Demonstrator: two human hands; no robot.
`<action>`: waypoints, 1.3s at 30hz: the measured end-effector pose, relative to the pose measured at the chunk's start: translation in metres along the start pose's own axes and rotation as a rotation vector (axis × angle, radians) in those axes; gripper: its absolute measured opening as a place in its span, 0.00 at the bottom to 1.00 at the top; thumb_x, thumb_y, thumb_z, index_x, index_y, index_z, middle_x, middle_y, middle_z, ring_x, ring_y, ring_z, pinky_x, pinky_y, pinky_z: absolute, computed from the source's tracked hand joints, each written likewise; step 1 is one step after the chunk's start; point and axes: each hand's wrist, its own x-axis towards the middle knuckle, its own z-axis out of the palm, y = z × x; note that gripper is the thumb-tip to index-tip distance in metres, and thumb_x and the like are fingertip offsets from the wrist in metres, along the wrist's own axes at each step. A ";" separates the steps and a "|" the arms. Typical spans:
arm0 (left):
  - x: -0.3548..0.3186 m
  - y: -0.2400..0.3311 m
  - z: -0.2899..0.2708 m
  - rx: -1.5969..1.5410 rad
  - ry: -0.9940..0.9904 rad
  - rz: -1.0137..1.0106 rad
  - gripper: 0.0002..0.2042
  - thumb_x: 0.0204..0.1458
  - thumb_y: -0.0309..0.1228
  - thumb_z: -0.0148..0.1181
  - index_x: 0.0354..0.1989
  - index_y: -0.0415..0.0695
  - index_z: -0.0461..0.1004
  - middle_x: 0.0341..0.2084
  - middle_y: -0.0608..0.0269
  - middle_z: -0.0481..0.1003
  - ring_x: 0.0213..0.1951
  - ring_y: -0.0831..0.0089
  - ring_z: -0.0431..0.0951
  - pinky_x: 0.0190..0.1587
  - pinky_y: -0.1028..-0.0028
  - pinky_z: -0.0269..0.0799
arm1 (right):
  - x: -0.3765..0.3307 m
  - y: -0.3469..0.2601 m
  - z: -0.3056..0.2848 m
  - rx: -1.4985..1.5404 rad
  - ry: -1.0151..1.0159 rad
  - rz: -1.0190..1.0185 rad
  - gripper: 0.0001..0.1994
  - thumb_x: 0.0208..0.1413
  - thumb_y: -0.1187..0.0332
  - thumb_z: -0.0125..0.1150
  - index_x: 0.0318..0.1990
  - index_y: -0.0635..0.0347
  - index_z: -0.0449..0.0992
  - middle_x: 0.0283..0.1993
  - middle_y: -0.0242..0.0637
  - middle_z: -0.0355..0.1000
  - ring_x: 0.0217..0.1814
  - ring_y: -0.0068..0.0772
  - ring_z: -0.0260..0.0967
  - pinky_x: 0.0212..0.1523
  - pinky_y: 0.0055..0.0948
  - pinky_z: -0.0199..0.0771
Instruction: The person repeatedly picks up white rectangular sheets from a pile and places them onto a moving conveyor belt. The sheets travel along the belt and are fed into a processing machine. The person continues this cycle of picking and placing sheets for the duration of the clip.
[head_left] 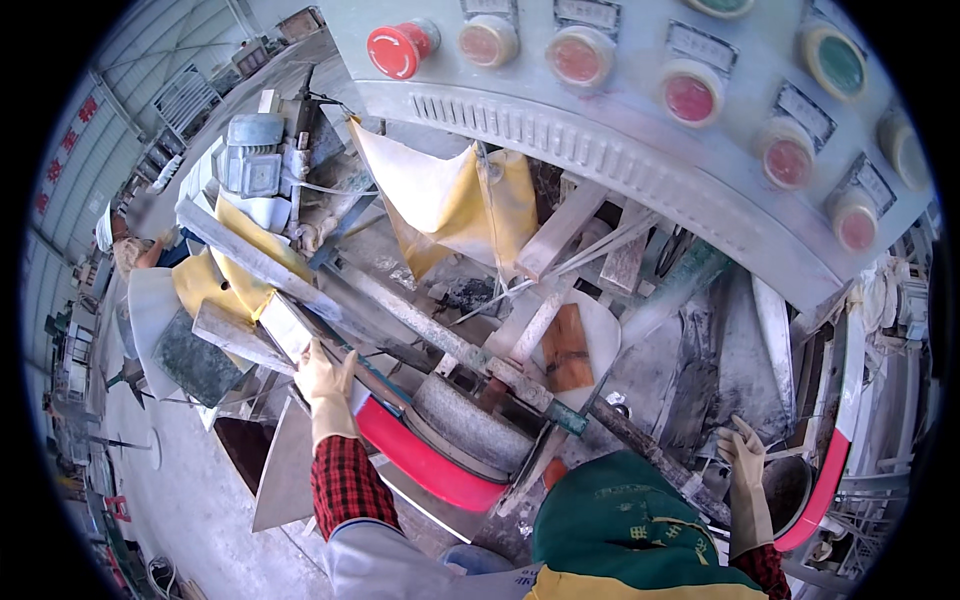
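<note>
My left hand (330,388), in a cream glove, is at the near end of a white rectangular strip (285,325), with its fingers against the strip and the thumb to the right. The strip lies beside the red-edged conveyor belt (430,468), which curves around a grey drum (470,428). At the lower right, my right hand (742,460), also gloved, is raised with its fingers apart and holds nothing visible. It is close to a second drum (787,490) with a red-edged belt (822,490).
A grey control panel (600,120) with a red mushroom button (400,50) and several round buttons overhangs the far side. Yellow-white sheeting (450,205) hangs beneath it. Dusty frame bars (440,335) cross the middle. A motor (250,155) stands far left; another person (130,250) is beyond.
</note>
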 end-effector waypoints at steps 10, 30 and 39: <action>-0.147 0.033 0.021 -0.163 0.183 0.087 0.41 0.38 0.45 0.71 0.63 0.43 0.63 0.53 0.51 0.71 0.58 0.58 0.68 0.67 0.54 0.49 | 0.015 0.000 0.033 -0.037 -0.179 0.034 0.20 0.64 0.70 0.54 0.63 0.62 0.67 0.47 0.42 0.78 0.39 0.24 0.76 0.41 0.21 0.77; -0.423 0.441 -0.024 -1.416 -0.817 0.825 0.24 0.59 0.24 0.56 0.64 0.34 0.62 0.64 0.53 0.63 0.65 0.67 0.62 0.67 0.71 0.54 | -0.007 -0.076 -0.007 0.033 -0.559 -0.239 0.28 0.59 0.63 0.62 0.66 0.55 0.65 0.52 0.33 0.73 0.50 0.20 0.69 0.45 0.28 0.74; -0.522 0.521 -0.062 -1.119 -1.082 1.155 0.21 0.59 0.24 0.56 0.62 0.36 0.66 0.63 0.52 0.65 0.66 0.65 0.62 0.68 0.70 0.53 | 0.035 -0.039 -0.223 0.618 0.671 -0.438 0.31 0.55 0.83 0.50 0.69 0.63 0.56 0.59 0.42 0.69 0.56 0.30 0.70 0.52 0.28 0.75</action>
